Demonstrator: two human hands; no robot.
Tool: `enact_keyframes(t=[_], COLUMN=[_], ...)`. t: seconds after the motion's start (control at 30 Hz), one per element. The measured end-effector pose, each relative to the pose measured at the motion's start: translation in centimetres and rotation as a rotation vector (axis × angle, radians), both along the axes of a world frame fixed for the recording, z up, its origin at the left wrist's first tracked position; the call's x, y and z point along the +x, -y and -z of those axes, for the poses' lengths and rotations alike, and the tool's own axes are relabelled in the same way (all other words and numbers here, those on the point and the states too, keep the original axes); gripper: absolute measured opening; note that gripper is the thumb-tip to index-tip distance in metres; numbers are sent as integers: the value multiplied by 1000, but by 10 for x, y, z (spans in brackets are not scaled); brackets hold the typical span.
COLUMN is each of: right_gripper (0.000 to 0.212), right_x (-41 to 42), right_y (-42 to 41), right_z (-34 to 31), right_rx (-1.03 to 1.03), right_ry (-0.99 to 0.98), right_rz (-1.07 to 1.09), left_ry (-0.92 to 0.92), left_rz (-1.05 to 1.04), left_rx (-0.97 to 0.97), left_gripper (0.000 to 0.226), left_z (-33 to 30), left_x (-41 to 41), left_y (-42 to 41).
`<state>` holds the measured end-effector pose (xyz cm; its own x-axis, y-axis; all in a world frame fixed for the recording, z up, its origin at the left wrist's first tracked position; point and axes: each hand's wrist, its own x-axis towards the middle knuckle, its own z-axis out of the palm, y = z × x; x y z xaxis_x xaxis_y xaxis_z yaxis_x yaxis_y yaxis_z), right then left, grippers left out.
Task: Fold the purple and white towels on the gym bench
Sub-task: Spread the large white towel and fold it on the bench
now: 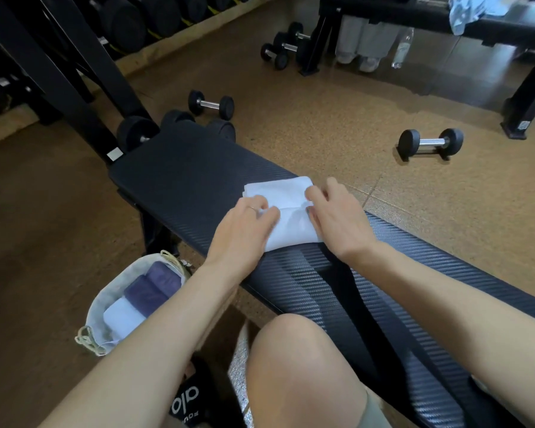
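Both arms bare, reaching forward and down, forearms angling in toward each other. Left hand palm down, fingers curled at the tips, ring on one finger. Right hand palm down too, fingers bent and pinching inward, thumb sticking up and out. Hands close together but not touching. A bare knee sits low between the arms.

My worktop is black ribbed padding. The white towel, partly folded, lies on it at centre, under both my hands. On the floor, a dumbbell at two o'clock.
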<state>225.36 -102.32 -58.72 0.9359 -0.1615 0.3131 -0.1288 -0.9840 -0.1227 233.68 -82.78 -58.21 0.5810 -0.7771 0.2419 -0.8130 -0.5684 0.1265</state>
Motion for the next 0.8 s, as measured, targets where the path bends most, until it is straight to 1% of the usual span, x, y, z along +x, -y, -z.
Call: enact_keyframes(t=[0.07, 0.13, 0.17, 0.2, 0.27, 0.33, 0.4, 0.5, 0.57, 0.6, 0.67, 0.73, 0.8], right_gripper=[16, 13, 8, 9, 24, 38, 46, 47, 42, 39, 38, 36, 36], right_x=[2, 0, -2, -5, -11, -15, -15, -13, -12, -12, -11, -9, -4], right_y=[4, 7, 9, 11, 12, 15, 17, 17, 14, 13, 11, 12, 13], right_z=[3, 3, 2, -1, -6, -9, -7, -5, -7, -9, -14, -19, -22], right_rx=[-195, -204, -176, -148, -139, -175, -190, -52, 114, 214, 394, 536, 644], right_ry=[24, 24, 27, 18, -50, -126, -175, -158, -118, -103, -101, -131, -166], right_rz=[-133, -236, -278, -308, -334, -338, -331, -316, -286, -260, -196, -133, -82], left_ry=[7, -16, -22, -25, -30, -40, -27, -37, -119, -188, -360, -523, -639], left_rz=[60, 89, 103, 121, 145, 132, 111, 86, 23, -18, -74, -109, -164], left_rx=[40, 14, 18, 41, 85, 80, 90, 120, 90, 67, 19, -70, -161], left_gripper=[5, 16, 25, 35, 48, 47, 42, 35, 25, 21, 20, 21, 19], left_z=[1, 2, 3, 3, 4, 4, 2, -5, -11, -14, -16, -16, -14], left_x=[-2, -2, -1, -1, -1, -2, -2, -2, -1, 0, 4, 9, 13], left_y=[0, -3, -7, -10, -14, -14, -12, -9, -9, -11, -15, -21, -24])
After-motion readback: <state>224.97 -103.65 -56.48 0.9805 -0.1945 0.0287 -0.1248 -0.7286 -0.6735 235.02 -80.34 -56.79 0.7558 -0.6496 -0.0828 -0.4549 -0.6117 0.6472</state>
